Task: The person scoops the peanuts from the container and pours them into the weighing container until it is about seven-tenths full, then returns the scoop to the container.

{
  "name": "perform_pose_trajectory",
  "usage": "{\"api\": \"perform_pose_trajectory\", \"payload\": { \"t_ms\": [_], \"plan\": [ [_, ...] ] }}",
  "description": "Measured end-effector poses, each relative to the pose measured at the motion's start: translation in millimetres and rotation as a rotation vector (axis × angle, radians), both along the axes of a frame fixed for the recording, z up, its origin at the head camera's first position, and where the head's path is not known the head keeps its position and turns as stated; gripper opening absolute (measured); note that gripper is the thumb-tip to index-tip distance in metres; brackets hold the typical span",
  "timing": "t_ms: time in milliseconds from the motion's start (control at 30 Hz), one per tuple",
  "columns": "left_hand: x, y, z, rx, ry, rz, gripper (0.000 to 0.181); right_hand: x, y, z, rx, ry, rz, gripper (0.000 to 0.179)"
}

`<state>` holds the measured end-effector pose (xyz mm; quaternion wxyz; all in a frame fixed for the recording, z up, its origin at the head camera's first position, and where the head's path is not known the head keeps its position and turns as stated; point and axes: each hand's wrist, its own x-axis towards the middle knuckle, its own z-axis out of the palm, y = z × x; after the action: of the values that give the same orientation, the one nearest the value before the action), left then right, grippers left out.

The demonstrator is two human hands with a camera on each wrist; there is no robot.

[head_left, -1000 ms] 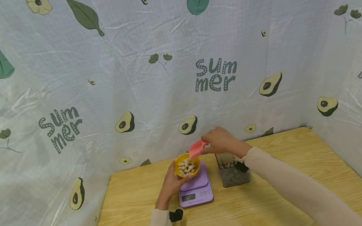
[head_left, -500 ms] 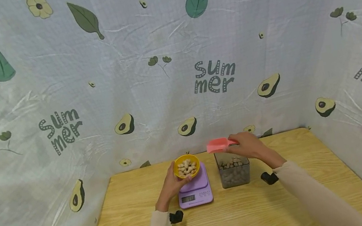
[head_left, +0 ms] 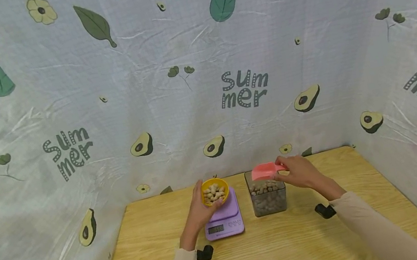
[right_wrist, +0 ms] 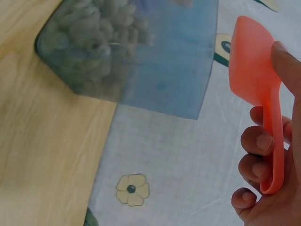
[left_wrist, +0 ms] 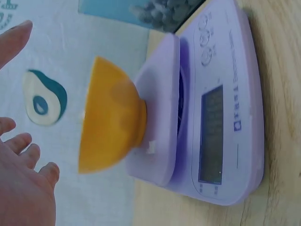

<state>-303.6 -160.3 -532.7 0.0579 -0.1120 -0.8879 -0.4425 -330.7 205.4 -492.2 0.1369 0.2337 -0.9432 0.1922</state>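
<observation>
A yellow bowl (head_left: 212, 180) of peanuts (head_left: 214, 192) sits on a purple kitchen scale (head_left: 231, 228), and the left wrist view shows the bowl's base (left_wrist: 141, 122) on the weighing plate. My left hand (head_left: 200, 209) is spread around the bowl's left side; in the left wrist view its fingers (left_wrist: 29, 153) stand apart from the bowl. My right hand (head_left: 303, 173) grips the handle of a pink scoop (head_left: 263, 171), fingers curled round it. The scoop hovers over the back of a clear grey bin (head_left: 270, 209) holding more peanuts. No peanuts show in it.
The wooden table (head_left: 271, 249) carries the scale and, to its right, the bin. A printed sheet (head_left: 173, 117) hangs behind the table and along both sides. The scale's display (head_left: 216, 229) is lit, its digits too blurred to read.
My right hand has moved the scoop rightward from over the bowl to over the bin, leveling it from its tilt. My left hand has stayed beside the bowl, its fingers loosening outward.
</observation>
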Motion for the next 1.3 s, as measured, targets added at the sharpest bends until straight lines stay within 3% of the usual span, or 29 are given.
{"api": "perform_pose_trajectory", "payload": {
  "t_ms": [200,433,567,933,1100,1300],
  "plan": [
    [14.8,7.3,6.9,-0.015,0.053,-0.043,0.099,-2.3,-2.2,-6.1,0.123,0.072,0.001,0.047],
    [26.2,18.5,12.1,-0.015,0.052,-0.089,0.095,-4.9,-13.5,-11.4,0.247,0.145,-0.003,0.043],
    [30.0,23.4,11.3,-0.052,0.05,-0.098,0.092,-6.6,-19.5,-13.5,0.274,0.134,-0.01,0.04],
    [36.3,27.2,12.5,-0.085,0.054,-0.148,0.084,-8.1,-26.9,-13.6,0.299,0.078,-0.002,0.032],
    [37.9,26.8,14.4,-0.116,0.054,-0.146,0.084,-6.7,-25.5,-14.0,0.26,0.041,0.0,0.033],
    [39.3,27.5,21.1,-0.176,0.058,-0.123,0.082,-0.1,-21.0,-11.7,0.168,0.071,0.003,0.044]
  ]
}}
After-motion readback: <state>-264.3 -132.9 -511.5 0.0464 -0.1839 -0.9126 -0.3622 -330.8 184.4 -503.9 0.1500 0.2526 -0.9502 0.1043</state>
